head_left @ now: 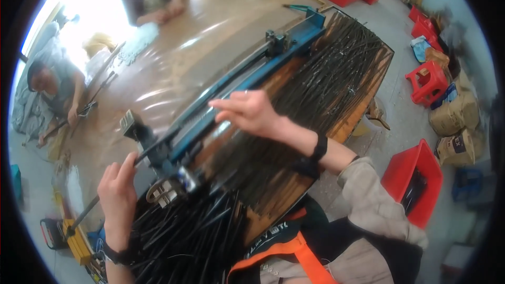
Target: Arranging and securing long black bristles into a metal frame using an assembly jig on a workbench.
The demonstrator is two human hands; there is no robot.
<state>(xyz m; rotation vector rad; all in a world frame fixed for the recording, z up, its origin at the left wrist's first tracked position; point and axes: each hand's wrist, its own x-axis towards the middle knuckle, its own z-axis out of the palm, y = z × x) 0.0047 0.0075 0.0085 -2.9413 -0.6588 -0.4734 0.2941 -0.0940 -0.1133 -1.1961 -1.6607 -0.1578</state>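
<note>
My left hand (117,189) is closed around a long thin black rod (87,213), which slants from the lower left up toward the near end of a blue metal rail fixture (247,81). Over the middle of that rail is my right hand (255,113), its fingers stretched out to the left and slightly apart; nothing shows between them. A dark clamp-like block (158,155) sits on the fixture's near end, close to my left hand. Farther along the rail stands a second small dark block (276,42).
Black rods (331,68) lie in a wide heap right of the fixture, with more rods (189,231) nearest me. Two people (152,0) (58,84) are at the table's far and left sides. A red bin (415,181) and a red stool (428,83) stand on the right floor.
</note>
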